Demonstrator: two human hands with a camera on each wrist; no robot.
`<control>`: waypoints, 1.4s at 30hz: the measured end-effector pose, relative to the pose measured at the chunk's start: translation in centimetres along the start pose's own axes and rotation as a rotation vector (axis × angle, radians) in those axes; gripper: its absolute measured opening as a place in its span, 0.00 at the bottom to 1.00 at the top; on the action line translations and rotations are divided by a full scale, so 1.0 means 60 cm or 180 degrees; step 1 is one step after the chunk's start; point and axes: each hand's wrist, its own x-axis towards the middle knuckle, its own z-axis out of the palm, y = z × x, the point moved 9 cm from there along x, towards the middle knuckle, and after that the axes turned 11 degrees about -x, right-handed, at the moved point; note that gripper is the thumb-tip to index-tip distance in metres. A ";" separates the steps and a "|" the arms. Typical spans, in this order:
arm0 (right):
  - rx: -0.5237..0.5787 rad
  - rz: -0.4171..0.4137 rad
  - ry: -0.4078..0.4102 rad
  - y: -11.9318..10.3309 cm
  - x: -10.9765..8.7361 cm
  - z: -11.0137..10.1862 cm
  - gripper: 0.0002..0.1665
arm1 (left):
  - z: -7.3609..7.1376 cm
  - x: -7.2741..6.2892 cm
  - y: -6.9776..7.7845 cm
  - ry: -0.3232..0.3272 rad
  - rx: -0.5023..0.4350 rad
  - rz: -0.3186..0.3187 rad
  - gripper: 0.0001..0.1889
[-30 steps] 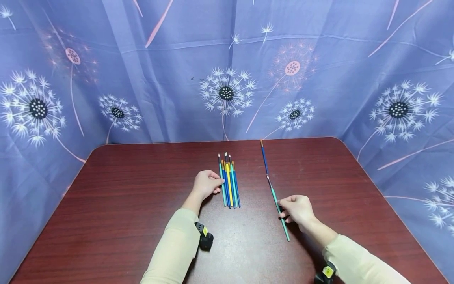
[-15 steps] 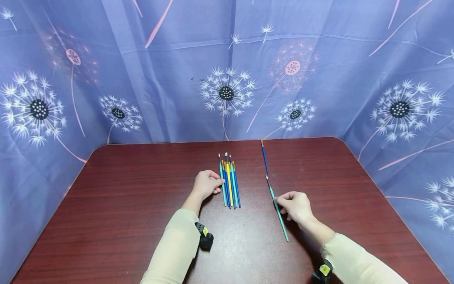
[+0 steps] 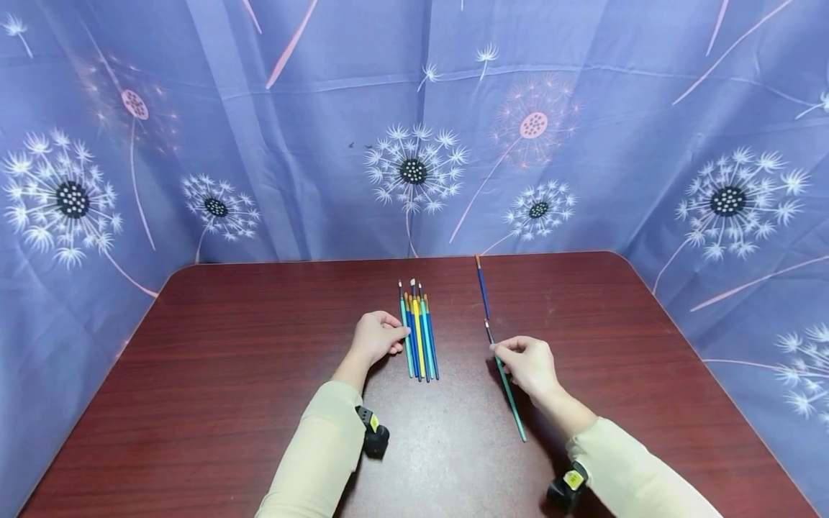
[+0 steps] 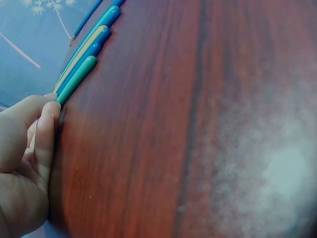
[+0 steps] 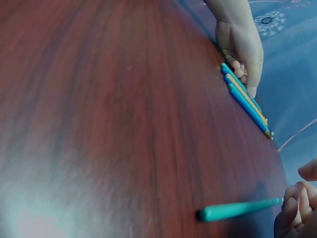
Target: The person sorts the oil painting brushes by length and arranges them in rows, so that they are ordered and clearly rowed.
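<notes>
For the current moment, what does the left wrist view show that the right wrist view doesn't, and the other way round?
Only in the left wrist view: a separate blue brush, lying apart from the group at the upper left, near the far edge.

Only in the right wrist view: the right hand at the lower right edge, partly cut off, with its fingers at the thin end of a teal brush.

In both: the left hand at the grouped brushes, the dark red-brown table and the dandelion-print curtain.
</notes>
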 end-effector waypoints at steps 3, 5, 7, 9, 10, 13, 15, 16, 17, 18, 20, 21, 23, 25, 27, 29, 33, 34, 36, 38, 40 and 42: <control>0.0170 -0.0012 -0.0024 -0.007 0.003 0.009 0.12 | 0.001 0.000 -0.001 0.0005 0.0008 0.0013 0.09; 0.0318 -0.0043 -0.0038 -0.011 0.005 0.015 0.12 | 0.001 0.000 -0.002 0.0008 0.0011 0.0022 0.09; 0.0454 -0.0090 -0.0046 -0.016 0.008 0.021 0.11 | 0.001 -0.001 -0.002 0.0012 0.0001 0.0026 0.09; 0.0553 -0.0146 -0.0049 -0.021 0.009 0.026 0.12 | 0.001 -0.001 -0.001 0.0011 -0.0017 0.0029 0.09; 0.0585 -0.0167 -0.0060 -0.023 0.010 0.028 0.12 | 0.001 -0.001 -0.001 0.0010 -0.0026 0.0030 0.09; 0.0591 -0.0251 -0.0095 -0.031 0.011 0.036 0.12 | 0.000 -0.001 0.000 0.0009 -0.0026 0.0050 0.09; 0.0568 -0.0314 -0.0136 -0.037 0.012 0.042 0.12 | 0.000 -0.001 0.000 0.0012 -0.0029 0.0055 0.09; 0.0552 -0.0341 -0.0155 -0.040 0.012 0.044 0.12 | 0.000 -0.002 0.001 0.0014 -0.0027 0.0062 0.09; 0.0534 -0.0368 -0.0174 -0.043 0.013 0.047 0.12 | 0.000 -0.002 0.001 0.0014 -0.0027 0.0066 0.09; 0.0524 -0.0387 -0.0193 -0.046 0.013 0.050 0.12 | 0.000 -0.002 0.002 0.0016 -0.0033 0.0064 0.09; 0.0496 -0.0407 -0.0246 -0.051 0.013 0.056 0.12 | 0.000 -0.003 0.003 0.0019 -0.0027 0.0071 0.09; 0.0479 -0.0410 -0.0275 -0.054 0.013 0.060 0.12 | 0.000 -0.004 0.004 0.0020 -0.0025 0.0074 0.09; 0.0472 -0.0411 -0.0318 -0.060 0.014 0.067 0.12 | -0.001 -0.005 0.006 0.0026 -0.0029 0.0076 0.09; 0.0478 -0.0426 -0.0355 -0.067 0.015 0.073 0.13 | -0.001 -0.005 0.006 0.0031 -0.0033 0.0070 0.09; 0.0504 -0.0442 -0.0385 -0.073 0.015 0.079 0.12 | -0.001 -0.005 0.006 0.0030 -0.0053 0.0058 0.09; 0.0520 -0.0478 -0.0389 -0.080 0.016 0.085 0.13 | -0.001 -0.005 0.005 0.0023 -0.0076 0.0045 0.09; 0.0482 -0.0577 -0.0365 -0.094 0.018 0.092 0.13 | 0.000 -0.004 0.004 0.0013 -0.0110 0.0040 0.09; 0.0470 -0.0621 -0.0356 -0.098 0.018 0.093 0.13 | 0.000 -0.004 0.004 0.0013 -0.0116 0.0041 0.09; 0.0458 -0.0677 -0.0352 -0.105 0.019 0.096 0.13 | -0.001 -0.004 0.004 0.0017 -0.0109 0.0047 0.09; 0.0454 -0.0731 -0.0348 -0.110 0.021 0.099 0.12 | -0.001 -0.003 0.004 0.0021 -0.0104 0.0054 0.08; 0.0421 -0.0790 -0.0341 -0.115 0.022 0.101 0.11 | -0.001 -0.003 0.004 0.0023 -0.0110 0.0055 0.09; 0.0343 -0.0853 -0.0305 -0.120 0.023 0.102 0.11 | -0.001 -0.003 0.004 0.0025 -0.0092 0.0062 0.09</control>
